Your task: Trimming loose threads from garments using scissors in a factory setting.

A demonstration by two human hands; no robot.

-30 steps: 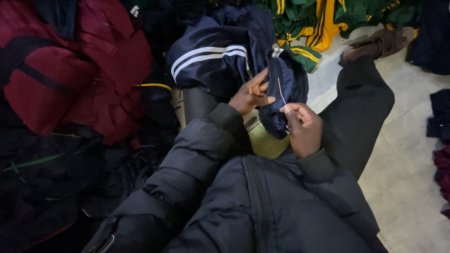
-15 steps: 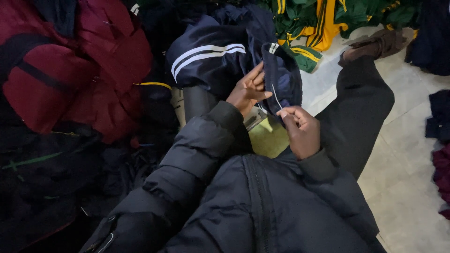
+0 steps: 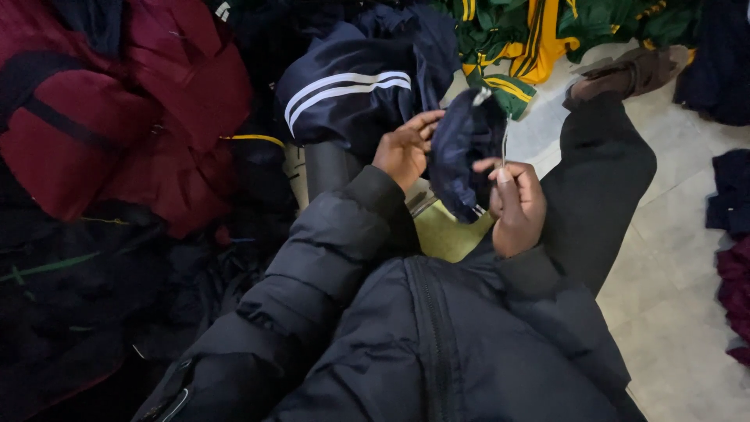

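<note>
A navy garment (image 3: 367, 86) with two white stripes lies across my lap, one dark fold of it (image 3: 462, 152) raised between my hands. My left hand (image 3: 402, 148) grips that fold from the left side. My right hand (image 3: 516, 205) pinches a thin white thread (image 3: 505, 144) that runs straight up beside the fold; whether a needle is on it is too small to tell. Both arms are in black puffer-jacket sleeves. A yellow-green item (image 3: 445, 234) shows under the fold.
Red and maroon jackets (image 3: 125, 101) are piled at the left, dark clothes below them. Green and yellow garments (image 3: 539, 39) lie at the top. My leg in black trousers (image 3: 601, 180) with a brown shoe (image 3: 625, 74) stretches over the pale tiled floor (image 3: 672, 297). Dark and maroon clothes sit at the right edge.
The navy fold has bunched up between my hands. My right hand has drawn the white thread upward and shifted slightly right; my left hand has stayed on the fabric.
</note>
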